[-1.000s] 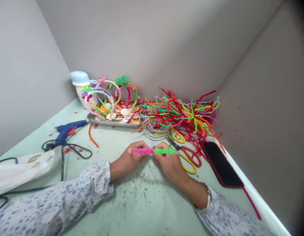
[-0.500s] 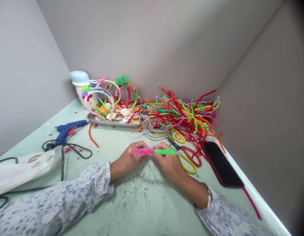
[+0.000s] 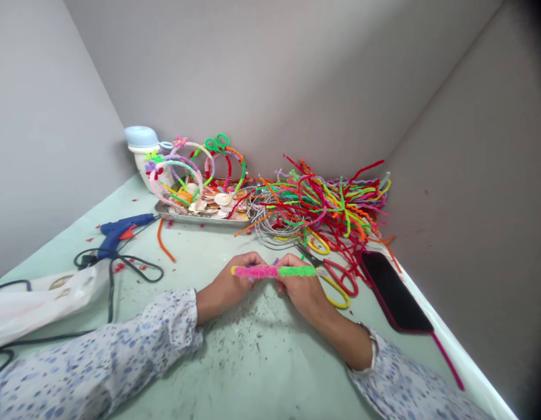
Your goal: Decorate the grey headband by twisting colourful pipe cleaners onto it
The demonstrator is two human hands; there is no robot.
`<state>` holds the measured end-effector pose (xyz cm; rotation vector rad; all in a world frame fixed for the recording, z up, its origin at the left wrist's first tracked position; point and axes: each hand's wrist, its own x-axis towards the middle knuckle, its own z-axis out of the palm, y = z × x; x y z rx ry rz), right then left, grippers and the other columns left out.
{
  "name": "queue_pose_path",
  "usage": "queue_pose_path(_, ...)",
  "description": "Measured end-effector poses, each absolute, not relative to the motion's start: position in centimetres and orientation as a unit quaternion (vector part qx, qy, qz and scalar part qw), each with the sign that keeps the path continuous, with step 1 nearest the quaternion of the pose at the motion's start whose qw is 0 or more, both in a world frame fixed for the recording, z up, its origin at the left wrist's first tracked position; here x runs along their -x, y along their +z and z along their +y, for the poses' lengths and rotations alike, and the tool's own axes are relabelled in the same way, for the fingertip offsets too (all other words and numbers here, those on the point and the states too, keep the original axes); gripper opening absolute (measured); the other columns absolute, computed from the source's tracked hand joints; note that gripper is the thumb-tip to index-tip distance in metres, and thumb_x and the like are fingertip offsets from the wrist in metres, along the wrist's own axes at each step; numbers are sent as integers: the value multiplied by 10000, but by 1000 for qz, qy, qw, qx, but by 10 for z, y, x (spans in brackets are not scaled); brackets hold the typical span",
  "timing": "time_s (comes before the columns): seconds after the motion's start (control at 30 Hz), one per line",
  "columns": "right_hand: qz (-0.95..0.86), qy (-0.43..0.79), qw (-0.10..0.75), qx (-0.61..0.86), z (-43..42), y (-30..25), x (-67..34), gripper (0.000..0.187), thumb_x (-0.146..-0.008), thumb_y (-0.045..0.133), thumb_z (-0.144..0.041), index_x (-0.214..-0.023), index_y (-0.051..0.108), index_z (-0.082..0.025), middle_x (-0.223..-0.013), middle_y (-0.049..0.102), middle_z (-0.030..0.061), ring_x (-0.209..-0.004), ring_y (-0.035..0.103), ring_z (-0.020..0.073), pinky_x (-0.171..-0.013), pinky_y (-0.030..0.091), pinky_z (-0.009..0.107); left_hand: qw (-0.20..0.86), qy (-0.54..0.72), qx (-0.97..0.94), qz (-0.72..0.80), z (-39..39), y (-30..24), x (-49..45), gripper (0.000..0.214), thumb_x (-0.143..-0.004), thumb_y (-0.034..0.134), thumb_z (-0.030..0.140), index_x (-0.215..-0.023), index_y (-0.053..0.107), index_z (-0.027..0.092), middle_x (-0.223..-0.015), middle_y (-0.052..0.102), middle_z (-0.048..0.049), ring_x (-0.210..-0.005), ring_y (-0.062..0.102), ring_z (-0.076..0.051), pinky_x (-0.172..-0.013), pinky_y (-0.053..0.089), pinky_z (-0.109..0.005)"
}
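Observation:
My left hand (image 3: 230, 287) and my right hand (image 3: 302, 289) hold a fuzzy pipe-cleaner-wrapped strip (image 3: 274, 271) between their fingers, just above the pale green tabletop (image 3: 252, 361). Its left part is pink, its right part bright green, and a yellow tip shows at the left end. Close to my right hand lie scissors with red and yellow handles (image 3: 335, 280), their blades pointing toward the pile of pipe cleaners. Beyond my hands, an orange pipe cleaner (image 3: 163, 242) lies alone on the table.
Behind lie a tangled heap of colored pipe cleaners (image 3: 327, 204), a wire coil (image 3: 274, 220), and a metal tray (image 3: 200, 217) of shells with decorated headbands (image 3: 178, 175). A blue glue gun (image 3: 121, 228), black cord (image 3: 121, 262), white bag (image 3: 42, 300) and phone (image 3: 395, 291) lie nearby. Grey walls enclose the table.
The pink and green strip has shifted slightly to the right and down between my fingers. Both hands have barely moved.

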<state>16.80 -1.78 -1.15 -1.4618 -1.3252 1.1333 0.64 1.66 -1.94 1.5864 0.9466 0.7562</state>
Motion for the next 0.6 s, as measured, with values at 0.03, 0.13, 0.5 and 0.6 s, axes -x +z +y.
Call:
queue_pose_path(0.03, -534, 446, 416, 586, -18, -11, -168, 109, -753, 542, -264, -671, 512, -199, -464, 487, -59, -457, 440, 117, -452, 312, 215, 544, 320, -666, 397, 17, -19, -6, 169, -780, 536, 307, -726, 550, 148, -543, 457, 47, -493, 367, -89, -467, 266, -211)
queue_pose_path(0.13, -560, 414, 415, 586, -18, -10, -167, 132, -759, 541, -280, -659, 496, -206, -478, 499, -53, -471, 462, 122, -476, 342, 222, 551, 326, -654, 403, 16, -18, -5, 148, -776, 521, 283, -700, 531, 156, -521, 448, 52, -473, 354, -86, -459, 257, -211)
queue_pose_path(0.5, -535, 442, 418, 586, -19, -7, -167, 73, -726, 513, -235, -663, 509, -197, -465, 483, -58, -453, 446, 113, -453, 326, 211, 548, 325, -666, 388, 16, -19, -6, 246, -786, 541, 382, -717, 535, 146, -533, 444, 47, -488, 352, -91, -466, 258, -220)
queue_pose_path(0.6, -552, 426, 412, 586, -18, -9, -167, 114, -754, 514, -247, -653, 502, -196, -479, 494, -49, -461, 463, 115, -460, 345, 216, 552, 323, -652, 407, 14, -13, -6, 187, -775, 540, 311, -669, 516, 159, -522, 436, 49, -482, 347, -88, -469, 258, -223)
